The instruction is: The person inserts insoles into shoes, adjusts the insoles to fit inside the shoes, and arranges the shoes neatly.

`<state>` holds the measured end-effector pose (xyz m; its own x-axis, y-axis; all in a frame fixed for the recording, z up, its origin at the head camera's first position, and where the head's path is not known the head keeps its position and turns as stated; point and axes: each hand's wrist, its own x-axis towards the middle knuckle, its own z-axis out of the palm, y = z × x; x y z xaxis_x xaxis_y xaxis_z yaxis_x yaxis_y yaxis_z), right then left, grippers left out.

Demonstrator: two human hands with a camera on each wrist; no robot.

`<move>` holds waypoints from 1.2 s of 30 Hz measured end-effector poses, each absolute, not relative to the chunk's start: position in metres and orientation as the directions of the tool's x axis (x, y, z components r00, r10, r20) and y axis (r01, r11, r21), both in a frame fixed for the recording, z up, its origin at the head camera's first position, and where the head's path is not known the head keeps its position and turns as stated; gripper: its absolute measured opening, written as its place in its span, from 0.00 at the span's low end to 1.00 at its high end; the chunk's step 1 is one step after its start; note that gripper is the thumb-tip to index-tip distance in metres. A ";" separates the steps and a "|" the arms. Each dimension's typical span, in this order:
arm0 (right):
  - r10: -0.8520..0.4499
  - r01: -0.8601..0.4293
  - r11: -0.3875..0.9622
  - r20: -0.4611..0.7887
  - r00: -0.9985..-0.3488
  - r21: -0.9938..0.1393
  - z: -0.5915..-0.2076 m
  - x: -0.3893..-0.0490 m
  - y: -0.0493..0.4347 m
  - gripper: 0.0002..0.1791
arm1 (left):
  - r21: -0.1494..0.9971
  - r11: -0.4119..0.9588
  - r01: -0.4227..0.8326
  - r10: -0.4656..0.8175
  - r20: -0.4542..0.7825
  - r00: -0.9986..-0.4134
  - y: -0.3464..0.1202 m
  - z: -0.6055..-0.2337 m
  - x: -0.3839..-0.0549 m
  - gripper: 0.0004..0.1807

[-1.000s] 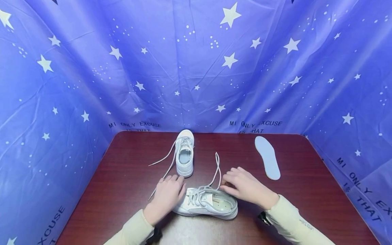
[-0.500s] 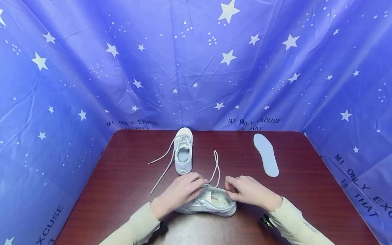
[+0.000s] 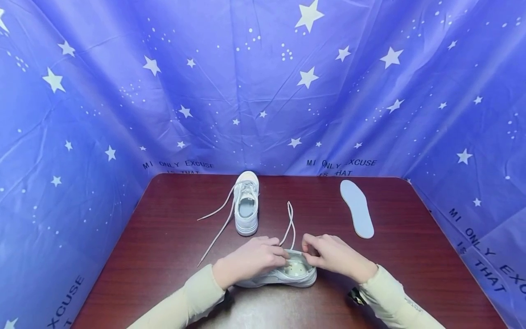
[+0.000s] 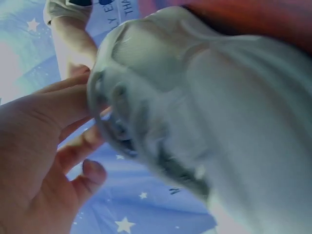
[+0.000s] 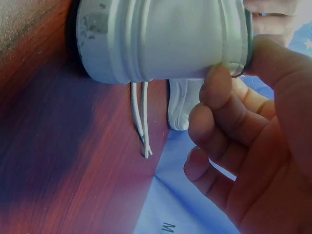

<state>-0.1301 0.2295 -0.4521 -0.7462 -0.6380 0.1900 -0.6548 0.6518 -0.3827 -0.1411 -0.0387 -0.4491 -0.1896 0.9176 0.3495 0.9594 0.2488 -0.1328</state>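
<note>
A white sneaker lies across the front middle of the table, toe to the left and heel to the right. My left hand reaches over its laces. The fingertips are at the tongue and the front of the opening, and they hide most of the lacing. In the left wrist view, the leading fingers of the left hand pass behind the eyelet edge, with the others bent beside it. My right hand pinches the sneaker's heel collar; in the right wrist view, its index finger presses the outside. The pale inner sole shows inside.
Behind it stands a second white sneaker, heel toward me, its loose laces trailing left. A light grey insole lies at the back right. A crossed lace stretches back from the front sneaker. A blue star-patterned curtain surrounds the dark red table.
My left hand has moved right from the toe to the tongue, covering the laces. My right hand has settled at the heel collar. The back sneaker and insole stay put.
</note>
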 end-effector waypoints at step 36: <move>-0.630 -0.675 0.643 0.251 -0.735 -0.363 -0.455 -0.123 0.231 0.09 | -0.180 0.341 0.923 0.928 0.220 -0.300 -0.044 -0.429 -0.132 0.04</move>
